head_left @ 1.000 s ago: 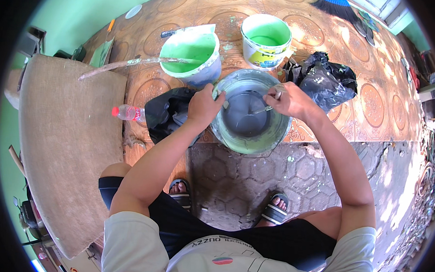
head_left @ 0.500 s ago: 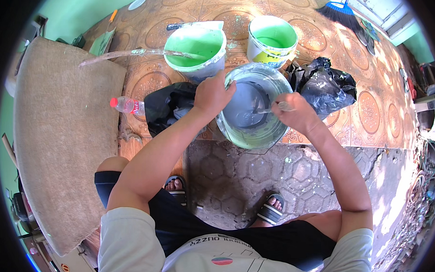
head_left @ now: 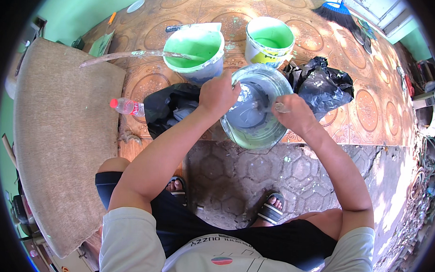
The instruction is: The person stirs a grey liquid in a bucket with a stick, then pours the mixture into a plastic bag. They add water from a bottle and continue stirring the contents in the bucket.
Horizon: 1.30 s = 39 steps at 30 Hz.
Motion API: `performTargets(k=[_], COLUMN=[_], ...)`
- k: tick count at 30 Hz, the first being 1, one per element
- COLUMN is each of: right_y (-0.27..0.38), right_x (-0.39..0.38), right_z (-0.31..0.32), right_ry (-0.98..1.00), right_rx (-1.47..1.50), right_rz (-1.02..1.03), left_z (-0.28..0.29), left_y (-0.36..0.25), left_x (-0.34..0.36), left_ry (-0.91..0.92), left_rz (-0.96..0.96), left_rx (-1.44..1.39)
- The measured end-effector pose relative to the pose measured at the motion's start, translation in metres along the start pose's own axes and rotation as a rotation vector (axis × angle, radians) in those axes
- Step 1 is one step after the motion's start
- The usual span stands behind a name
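Observation:
My left hand (head_left: 218, 93) is closed on the upper-left rim of a pale grey-green bucket (head_left: 270, 131), which holds grey liquid (head_left: 248, 111). My right hand (head_left: 293, 111) is closed round a paint-smeared stirrer (head_left: 280, 107) at the bucket's right side; its lower end is hard to make out in the liquid. Behind stand a white bucket of green paint (head_left: 193, 53) with a long smeared stick (head_left: 109, 58) across it and a smaller bucket (head_left: 267, 40), also with green paint. Black plastic bags lie left (head_left: 164, 106) and right (head_left: 323, 91) of my bucket.
A plastic bottle (head_left: 128, 107) lies left, beside a beige mat (head_left: 69, 141). A smeared tool (head_left: 185, 28) lies behind the paint bucket. A blue broom (head_left: 337, 9) and sandals are at the back right. The tiled step (head_left: 370, 126) drops to paving (head_left: 219, 179), where my sandalled feet rest.
Both hands and the grey bucket have shifted a little right. My right hand has moved down along the bucket's side with the stirrer, and the grey liquid's surface has changed.

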State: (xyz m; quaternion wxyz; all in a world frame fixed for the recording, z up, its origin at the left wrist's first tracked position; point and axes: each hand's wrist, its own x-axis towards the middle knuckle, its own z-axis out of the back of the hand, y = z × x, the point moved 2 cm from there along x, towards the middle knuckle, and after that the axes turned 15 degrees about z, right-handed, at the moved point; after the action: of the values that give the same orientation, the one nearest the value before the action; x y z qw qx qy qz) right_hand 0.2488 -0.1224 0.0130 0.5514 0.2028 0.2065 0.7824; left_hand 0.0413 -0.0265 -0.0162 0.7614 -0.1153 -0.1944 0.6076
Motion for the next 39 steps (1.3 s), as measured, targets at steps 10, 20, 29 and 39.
performTargets(k=[10,20,29,39], right_y=[-0.014,0.003,0.008,0.003], right_x=[-0.001,0.001,0.001,0.003], right_z=[-0.019,-0.009,-0.01,-0.014], right_ry=[0.061,-0.023,-0.047,-0.009], right_rx=[0.052,-0.05,0.094,0.133], right_rz=[0.102,0.008,-0.044,-0.072], left_z=[0.003,0.002,0.0,0.001], left_y=[-0.015,-0.016,-0.011,-0.01], left_x=[-0.003,-0.005,-0.004,-0.004], left_ry=[0.008,0.012,-0.009,-0.02], left_rz=[-0.042,-0.039,-0.042,-0.045], left_rx=[0.023,0.018,-0.015,-0.002])
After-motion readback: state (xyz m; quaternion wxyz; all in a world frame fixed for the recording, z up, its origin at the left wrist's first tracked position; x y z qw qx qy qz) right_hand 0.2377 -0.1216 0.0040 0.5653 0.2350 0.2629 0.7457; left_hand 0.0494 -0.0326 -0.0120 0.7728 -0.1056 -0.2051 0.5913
